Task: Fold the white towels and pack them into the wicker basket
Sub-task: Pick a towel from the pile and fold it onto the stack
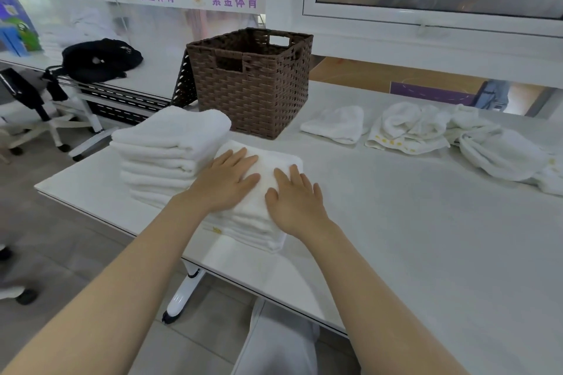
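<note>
White laminate table (426, 237) spans the frame, near edge running diagonally. Brown woven wicker basket (253, 82), square with cut-out handles, sits upright at the far side of the table; can't see inside, contents unknown. Tall stack of folded white towels (170, 149) stands at the table's left corner, just in front-left of the basket. Loose pile of unfolded white towels (457, 137) lies crumpled along the far right side, well apart from the stack; some show yellow embroidery. One small flat white towel (338, 125) lies between the basket and that pile. Low folded white towel bundle (265, 213) sits touching the tall stack's right side, near the table edge. Left hand (225, 179) lies flat on top of the bundle, fingers straight and spread, pressing down, not gripping. Right hand (295, 198) does the same just beside it, palm down, fingers extended, nothing grasped. Black bag (100, 59) rests on a separate white desk at far left.
</note>
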A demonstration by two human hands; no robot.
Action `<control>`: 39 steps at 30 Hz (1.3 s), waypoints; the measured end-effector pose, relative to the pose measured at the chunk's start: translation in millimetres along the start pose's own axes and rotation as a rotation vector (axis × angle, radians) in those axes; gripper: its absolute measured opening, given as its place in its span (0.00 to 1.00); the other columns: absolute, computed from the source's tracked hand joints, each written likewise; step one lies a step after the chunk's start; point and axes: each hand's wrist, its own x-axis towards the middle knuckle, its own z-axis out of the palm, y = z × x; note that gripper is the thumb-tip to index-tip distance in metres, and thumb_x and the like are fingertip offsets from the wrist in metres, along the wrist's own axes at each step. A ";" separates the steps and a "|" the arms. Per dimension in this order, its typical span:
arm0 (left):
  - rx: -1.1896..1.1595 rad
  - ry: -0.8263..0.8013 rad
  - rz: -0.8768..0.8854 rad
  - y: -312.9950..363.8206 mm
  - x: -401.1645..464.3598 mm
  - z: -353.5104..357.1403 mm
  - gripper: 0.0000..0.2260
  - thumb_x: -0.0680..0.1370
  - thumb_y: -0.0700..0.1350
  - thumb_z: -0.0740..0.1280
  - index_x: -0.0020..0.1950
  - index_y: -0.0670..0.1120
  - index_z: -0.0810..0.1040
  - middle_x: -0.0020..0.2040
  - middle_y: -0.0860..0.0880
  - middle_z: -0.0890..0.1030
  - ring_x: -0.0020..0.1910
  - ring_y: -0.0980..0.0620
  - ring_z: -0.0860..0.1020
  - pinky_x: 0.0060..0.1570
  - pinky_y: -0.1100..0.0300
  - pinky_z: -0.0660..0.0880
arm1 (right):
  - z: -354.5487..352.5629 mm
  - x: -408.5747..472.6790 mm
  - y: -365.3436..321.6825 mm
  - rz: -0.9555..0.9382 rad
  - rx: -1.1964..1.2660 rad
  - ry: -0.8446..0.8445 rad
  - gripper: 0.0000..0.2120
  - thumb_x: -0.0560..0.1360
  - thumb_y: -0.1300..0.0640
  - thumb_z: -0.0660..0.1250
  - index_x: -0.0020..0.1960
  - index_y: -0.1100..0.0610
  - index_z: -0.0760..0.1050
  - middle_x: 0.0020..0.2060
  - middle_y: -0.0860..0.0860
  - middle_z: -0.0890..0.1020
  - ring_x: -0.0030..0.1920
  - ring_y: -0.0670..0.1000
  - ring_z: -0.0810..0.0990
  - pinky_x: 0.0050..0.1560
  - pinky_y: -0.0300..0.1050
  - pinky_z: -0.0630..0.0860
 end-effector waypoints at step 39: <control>-0.127 0.112 0.213 188.4 100.7 134.2 0.20 0.80 0.50 0.59 0.73 0.51 0.70 0.74 0.53 0.68 0.73 0.53 0.64 0.71 0.57 0.58 | -38.4 105.9 267.4 0.181 -0.089 0.294 0.25 0.79 0.46 0.55 0.72 0.58 0.66 0.64 0.55 0.76 0.65 0.57 0.73 0.68 0.53 0.66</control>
